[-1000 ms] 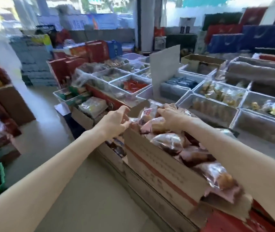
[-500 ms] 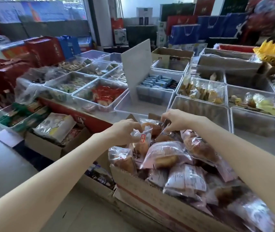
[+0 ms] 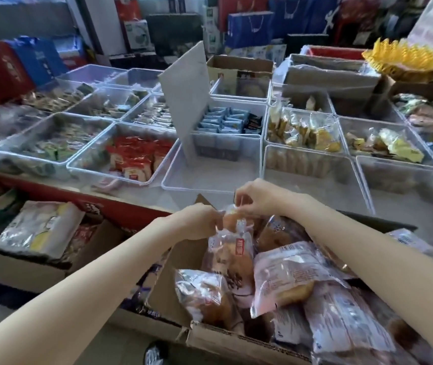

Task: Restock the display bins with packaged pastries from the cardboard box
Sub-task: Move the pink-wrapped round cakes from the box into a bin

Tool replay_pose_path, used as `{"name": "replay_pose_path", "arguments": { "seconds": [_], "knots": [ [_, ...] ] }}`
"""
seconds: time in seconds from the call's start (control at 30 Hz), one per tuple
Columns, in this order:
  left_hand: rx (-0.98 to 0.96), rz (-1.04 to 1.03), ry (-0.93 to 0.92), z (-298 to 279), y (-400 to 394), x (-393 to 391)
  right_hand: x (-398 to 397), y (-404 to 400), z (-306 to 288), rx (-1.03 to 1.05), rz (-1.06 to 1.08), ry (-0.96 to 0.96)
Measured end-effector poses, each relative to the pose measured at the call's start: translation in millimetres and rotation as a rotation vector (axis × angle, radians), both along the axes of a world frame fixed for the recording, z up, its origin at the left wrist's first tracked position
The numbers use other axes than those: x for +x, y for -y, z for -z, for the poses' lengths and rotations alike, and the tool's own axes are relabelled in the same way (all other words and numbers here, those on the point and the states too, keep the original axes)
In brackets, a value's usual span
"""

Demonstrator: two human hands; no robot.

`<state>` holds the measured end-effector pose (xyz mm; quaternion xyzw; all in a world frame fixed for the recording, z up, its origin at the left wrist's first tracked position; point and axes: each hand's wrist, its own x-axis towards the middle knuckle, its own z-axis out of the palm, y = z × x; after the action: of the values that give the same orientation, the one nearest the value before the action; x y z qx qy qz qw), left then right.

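Observation:
An open cardboard box (image 3: 173, 288) in front of me is filled with several clear-wrapped pastries (image 3: 281, 275). My left hand (image 3: 197, 223) pinches the top edge of one pastry packet (image 3: 232, 248) that stands upright at the box's far end. My right hand (image 3: 256, 197) pinches the top of another packet (image 3: 234, 212) just behind it, over the box's far edge. Beyond the box lies a clear plastic display bin (image 3: 210, 177) with nothing in it, a grey divider board (image 3: 186, 101) leaning at its back.
Clear bins hold red snack packs (image 3: 133, 156), blue packets (image 3: 226, 122), yellow pastries (image 3: 302, 133) and long biscuits (image 3: 299, 162). A second cardboard box with a flat snack bag (image 3: 39, 227) sits at the left. Gift bags and cartons stand at the back.
The view has swung right and closer over the box. Both hands have lifted slightly, drawing packets up from the box's far end toward the bins.

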<state>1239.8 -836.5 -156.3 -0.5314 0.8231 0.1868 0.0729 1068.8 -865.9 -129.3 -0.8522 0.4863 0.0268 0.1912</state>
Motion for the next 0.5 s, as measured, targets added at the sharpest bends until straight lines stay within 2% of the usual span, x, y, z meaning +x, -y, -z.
{"name": "replay_pose_path", "arguments": {
  "seconds": [0.1, 0.23, 0.4, 0.5],
  "knots": [
    [-0.105, 0.062, -0.050, -5, 27, 22, 16, 22, 1, 0.012, 0.081, -0.046],
    [-0.065, 0.140, -0.193, -8, 63, 52, 34, 42, 24, 0.056, 0.153, -0.274],
    [0.050, 0.214, -0.320, -2, 97, 74, 50, 41, 26, 0.030, 0.244, -0.295],
    [0.095, 0.241, -0.353, 4, 110, 75, 50, 36, 25, 0.225, 0.316, -0.285]
  ]
}}
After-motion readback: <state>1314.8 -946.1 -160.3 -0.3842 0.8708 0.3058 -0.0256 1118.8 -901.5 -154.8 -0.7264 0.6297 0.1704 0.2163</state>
